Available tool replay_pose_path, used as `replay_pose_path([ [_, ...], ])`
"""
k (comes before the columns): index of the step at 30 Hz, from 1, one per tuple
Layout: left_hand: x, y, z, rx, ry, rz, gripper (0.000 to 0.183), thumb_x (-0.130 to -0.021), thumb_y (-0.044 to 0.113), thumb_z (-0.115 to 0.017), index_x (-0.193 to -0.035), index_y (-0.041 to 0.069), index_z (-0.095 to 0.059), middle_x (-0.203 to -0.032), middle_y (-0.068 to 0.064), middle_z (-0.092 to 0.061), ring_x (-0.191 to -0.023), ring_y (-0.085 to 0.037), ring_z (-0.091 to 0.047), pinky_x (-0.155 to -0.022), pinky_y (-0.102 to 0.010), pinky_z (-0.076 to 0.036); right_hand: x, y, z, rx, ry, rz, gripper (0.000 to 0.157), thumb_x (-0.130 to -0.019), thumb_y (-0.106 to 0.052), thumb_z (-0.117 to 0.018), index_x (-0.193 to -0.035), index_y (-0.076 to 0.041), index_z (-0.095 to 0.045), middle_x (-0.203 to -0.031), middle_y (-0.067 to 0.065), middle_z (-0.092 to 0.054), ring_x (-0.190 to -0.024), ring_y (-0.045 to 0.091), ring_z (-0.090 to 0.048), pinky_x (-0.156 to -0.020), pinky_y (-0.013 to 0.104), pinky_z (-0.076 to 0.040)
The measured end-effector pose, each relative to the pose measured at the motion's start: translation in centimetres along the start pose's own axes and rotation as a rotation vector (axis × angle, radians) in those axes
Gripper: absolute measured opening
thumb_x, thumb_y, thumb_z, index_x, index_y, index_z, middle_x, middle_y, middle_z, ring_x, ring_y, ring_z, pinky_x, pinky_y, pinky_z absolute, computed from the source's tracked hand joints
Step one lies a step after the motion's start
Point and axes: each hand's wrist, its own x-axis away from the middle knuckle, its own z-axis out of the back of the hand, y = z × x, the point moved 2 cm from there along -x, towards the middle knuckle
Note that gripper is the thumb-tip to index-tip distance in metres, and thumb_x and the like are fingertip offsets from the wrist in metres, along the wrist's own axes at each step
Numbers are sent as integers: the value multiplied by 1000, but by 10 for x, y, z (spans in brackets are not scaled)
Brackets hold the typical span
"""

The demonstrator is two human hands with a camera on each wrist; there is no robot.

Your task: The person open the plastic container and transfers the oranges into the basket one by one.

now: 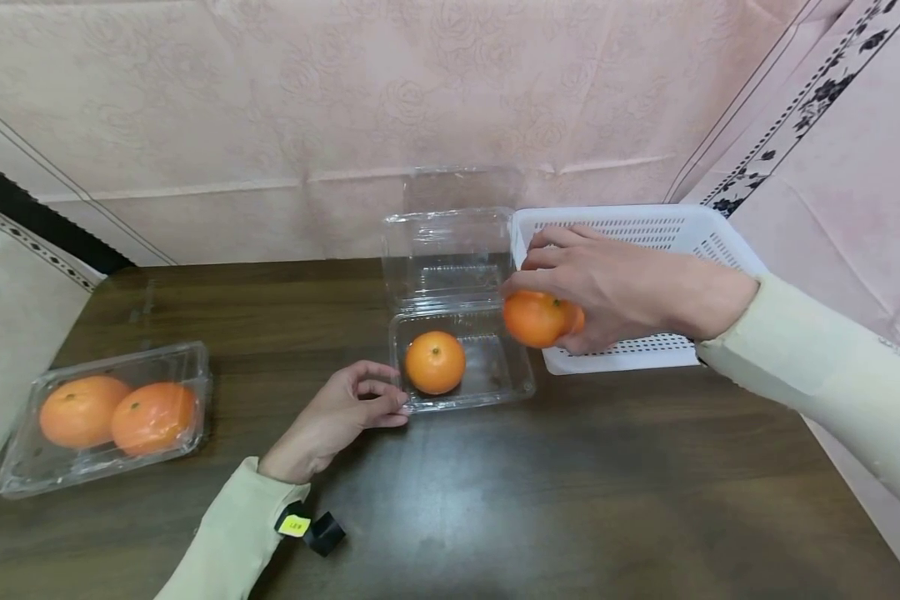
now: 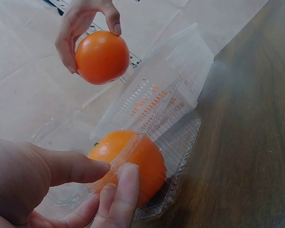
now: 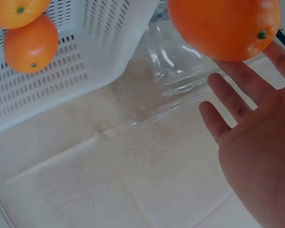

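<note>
My right hand (image 1: 596, 279) holds an orange (image 1: 532, 318) above the left end of a white basket, close to an open clear plastic box (image 1: 495, 392). Thumb and fingers grip the fruit in the left wrist view. A second orange (image 1: 435, 363) sits in the left part of that box, whose hinged lid (image 1: 450, 242) stands raised at the back. At the box's front left corner, my left hand (image 1: 345, 421) pinches the rim between thumb and fingers. The right wrist view shows oranges (image 3: 31, 45) inside the basket (image 3: 99, 71).
On the left of the dark wooden table (image 1: 495, 500) is another clear box (image 1: 37, 479) with two oranges (image 1: 153, 417) in it, its lid down. A pink patterned cloth (image 1: 307, 108) hangs behind the table. The white basket stands right beside the open box.
</note>
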Motion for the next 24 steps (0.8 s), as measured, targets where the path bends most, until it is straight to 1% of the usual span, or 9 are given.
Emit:
replay_pose_path([
  [4, 0, 0, 0, 3, -2, 2, 47, -98, 5, -66, -140, -1, -45, -115, -18, -63, -93, -18, -73, -94, -37, -64, 4, 6, -1, -20, -9, -21, 64, -72, -32, -87, -130, -27, -61, -126, 0, -67, -130, 28, -45, -117, 52, -38],
  [13, 0, 0, 0, 5, -2, -2, 47, -98, 5, -66, -139, -1, -45, -113, -18, -63, -92, -17, -73, -93, -37, -64, 12, 15, -5, -39, -28, -58, 64, -74, -32, -87, -132, -24, -62, -128, 0, -67, -131, 28, -45, -116, 52, -38],
  [17, 0, 0, 0, 3, -6, -8, 47, -98, 6, -67, -140, -1, -45, -113, -17, -63, -92, -18, -73, -93, -37, -64, 15, 18, -8, -38, -21, -61, 63, -74, -31, -86, -132, -24, -62, -128, 0, -67, -129, 29, -46, -115, 52, -39],
  [24, 0, 0, 0, -2, -3, -12, 48, -98, 6, -67, -140, -2, -45, -112, -16, -63, -91, -18, -73, -93, -37, -64, 20, 27, -12, -66, -10, -83, 62, -76, -36, -84, -132, -23, -63, -126, -2, -67, -129, 27, -46, -114, 51, -38],
])
